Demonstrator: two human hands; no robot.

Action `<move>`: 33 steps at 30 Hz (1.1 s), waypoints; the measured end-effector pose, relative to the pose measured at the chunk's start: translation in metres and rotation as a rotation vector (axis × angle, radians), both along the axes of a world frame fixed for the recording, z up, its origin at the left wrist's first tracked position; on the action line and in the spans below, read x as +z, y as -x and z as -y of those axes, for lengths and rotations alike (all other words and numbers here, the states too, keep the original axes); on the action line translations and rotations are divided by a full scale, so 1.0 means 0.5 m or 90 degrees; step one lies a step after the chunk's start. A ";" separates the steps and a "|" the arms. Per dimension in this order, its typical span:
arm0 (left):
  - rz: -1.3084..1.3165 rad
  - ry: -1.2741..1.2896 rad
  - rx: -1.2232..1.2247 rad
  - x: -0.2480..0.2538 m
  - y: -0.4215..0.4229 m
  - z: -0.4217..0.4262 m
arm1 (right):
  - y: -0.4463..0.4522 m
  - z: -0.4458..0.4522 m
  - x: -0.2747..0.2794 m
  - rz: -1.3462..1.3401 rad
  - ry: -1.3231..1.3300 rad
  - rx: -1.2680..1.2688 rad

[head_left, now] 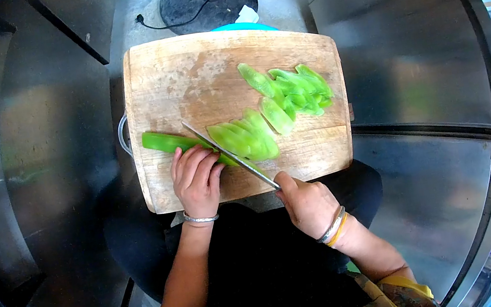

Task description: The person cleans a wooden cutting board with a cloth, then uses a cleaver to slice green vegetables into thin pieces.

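Note:
A peeled green celtuce stem (162, 142) lies slantwise on the wooden cutting board (178, 87). My left hand (195, 177) presses it down with bent fingers, holding it against the wood. In my right hand (312, 206) is the handle of a kitchen knife (239, 161), whose blade runs up and left, right beside my left fingertips and across the stem. A fanned row of thin oval celtuce slices (246, 139) lies just right of the blade. Farther right is a loose heap of celtuce slices (305, 90). My left fingers hide part of the stem.
The board rests over my lap, with a metal handle (123, 135) sticking out at its left. Steel cabinets (407, 46) stand close on both sides. Beyond the board are a blue rim (246, 27), a round black base (191, 3) and a cable with a plug (140, 18).

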State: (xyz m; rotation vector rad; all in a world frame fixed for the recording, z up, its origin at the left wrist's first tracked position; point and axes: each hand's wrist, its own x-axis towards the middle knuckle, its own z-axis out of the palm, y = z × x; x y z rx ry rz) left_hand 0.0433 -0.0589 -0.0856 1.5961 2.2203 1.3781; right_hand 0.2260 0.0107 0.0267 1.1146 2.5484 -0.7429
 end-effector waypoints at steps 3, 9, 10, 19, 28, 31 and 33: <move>-0.005 -0.008 0.010 -0.002 -0.001 -0.003 | 0.005 -0.003 -0.005 -0.045 0.017 -0.024; 0.022 -0.008 0.007 0.000 -0.003 -0.003 | 0.052 -0.021 -0.074 -0.009 0.018 -0.003; 0.019 -0.008 0.008 0.002 -0.002 -0.006 | 0.059 -0.028 -0.090 -0.029 -0.003 0.007; 0.001 -0.012 0.008 0.001 0.003 0.004 | 0.027 -0.034 -0.042 -0.128 0.019 -0.089; 0.006 -0.016 0.036 -0.003 0.000 0.000 | 0.003 -0.006 0.000 -0.043 0.010 0.002; 0.004 -0.019 0.037 -0.003 0.001 -0.001 | 0.006 -0.002 -0.001 -0.030 -0.009 0.016; -0.001 -0.007 0.037 -0.002 0.001 0.000 | 0.011 -0.001 0.001 -0.022 -0.017 0.022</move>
